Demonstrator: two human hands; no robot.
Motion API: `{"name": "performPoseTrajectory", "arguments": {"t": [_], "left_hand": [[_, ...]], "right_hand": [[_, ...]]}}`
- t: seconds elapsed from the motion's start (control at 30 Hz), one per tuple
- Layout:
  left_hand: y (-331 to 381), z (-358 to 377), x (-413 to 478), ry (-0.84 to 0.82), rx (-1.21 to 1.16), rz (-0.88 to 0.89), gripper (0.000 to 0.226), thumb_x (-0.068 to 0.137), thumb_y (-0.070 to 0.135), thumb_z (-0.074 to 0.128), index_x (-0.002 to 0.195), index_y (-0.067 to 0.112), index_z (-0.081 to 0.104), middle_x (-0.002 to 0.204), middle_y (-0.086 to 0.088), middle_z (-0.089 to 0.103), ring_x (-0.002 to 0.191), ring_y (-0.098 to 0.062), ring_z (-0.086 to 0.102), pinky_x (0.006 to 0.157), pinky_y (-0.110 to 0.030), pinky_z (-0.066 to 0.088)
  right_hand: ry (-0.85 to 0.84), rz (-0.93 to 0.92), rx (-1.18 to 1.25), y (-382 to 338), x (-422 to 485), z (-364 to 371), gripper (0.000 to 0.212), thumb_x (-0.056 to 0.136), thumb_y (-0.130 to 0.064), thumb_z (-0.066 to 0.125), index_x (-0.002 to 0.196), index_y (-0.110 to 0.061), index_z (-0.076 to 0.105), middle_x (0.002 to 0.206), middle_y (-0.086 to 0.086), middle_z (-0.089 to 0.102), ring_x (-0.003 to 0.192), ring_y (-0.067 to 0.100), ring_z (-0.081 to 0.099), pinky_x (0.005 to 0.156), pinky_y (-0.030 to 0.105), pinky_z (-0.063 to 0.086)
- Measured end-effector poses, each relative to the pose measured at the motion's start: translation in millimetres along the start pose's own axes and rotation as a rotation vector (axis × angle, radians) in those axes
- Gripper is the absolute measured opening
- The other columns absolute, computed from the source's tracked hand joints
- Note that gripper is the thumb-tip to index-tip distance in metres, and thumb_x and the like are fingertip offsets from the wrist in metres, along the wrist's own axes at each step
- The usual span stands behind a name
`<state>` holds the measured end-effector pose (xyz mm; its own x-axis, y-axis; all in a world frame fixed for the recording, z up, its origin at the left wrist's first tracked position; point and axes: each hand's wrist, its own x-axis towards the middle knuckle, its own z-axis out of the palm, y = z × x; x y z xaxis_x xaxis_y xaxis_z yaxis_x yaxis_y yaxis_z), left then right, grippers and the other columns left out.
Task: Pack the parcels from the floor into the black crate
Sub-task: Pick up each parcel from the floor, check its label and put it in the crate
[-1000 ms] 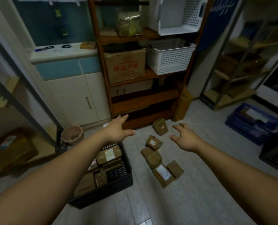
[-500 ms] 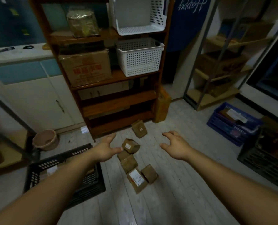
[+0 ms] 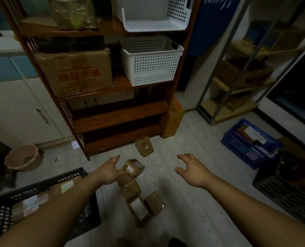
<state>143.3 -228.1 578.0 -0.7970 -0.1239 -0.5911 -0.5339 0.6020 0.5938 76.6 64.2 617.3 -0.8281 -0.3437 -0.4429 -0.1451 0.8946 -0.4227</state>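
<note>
Several brown taped parcels lie in a row on the pale floor: a small one (image 3: pixel 133 168), a larger one (image 3: pixel 130 188) below it, a labelled one (image 3: pixel 138 210), one beside it (image 3: pixel 154 205), and one (image 3: pixel 144 146) near the shelf foot. My left hand (image 3: pixel 109 172) is spread, its thumb at the left side of the small parcel; it holds nothing. My right hand (image 3: pixel 192 171) hovers open to the right of the row. The black crate (image 3: pixel 4 198) sits at the lower left with several parcels inside, partly hidden by my left forearm.
A wooden shelf unit (image 3: pixel 112 120) with a cardboard box and white baskets stands straight ahead. A pink bucket (image 3: pixel 22 160) sits at the left. At the right stand a blue crate (image 3: pixel 246 145), another black crate (image 3: pixel 287 189) and a metal rack (image 3: pixel 237 97).
The view swung right, so the crate slid to the lower left. Both hands dropped towards the parcels, and my left hand came up against the small one.
</note>
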Motion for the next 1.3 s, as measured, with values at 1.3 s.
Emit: {"name": "performPoseTrajectory", "arguments": {"t": [1.3], "left_hand": [[-330, 310, 402, 0.173, 0.132, -0.284, 0.121, 0.064, 0.057, 0.076, 0.149, 0.033, -0.007, 0.157, -0.002, -0.017, 0.145, -0.027, -0.014, 0.116, -0.047, 0.008]], "right_hand": [[-0.557, -0.582, -0.082, 175, 482, 482, 0.124, 0.068, -0.041, 0.081, 0.149, -0.034, -0.012, 0.159, -0.003, -0.006, 0.146, 0.027, 0.002, 0.113, 0.047, 0.021]]}}
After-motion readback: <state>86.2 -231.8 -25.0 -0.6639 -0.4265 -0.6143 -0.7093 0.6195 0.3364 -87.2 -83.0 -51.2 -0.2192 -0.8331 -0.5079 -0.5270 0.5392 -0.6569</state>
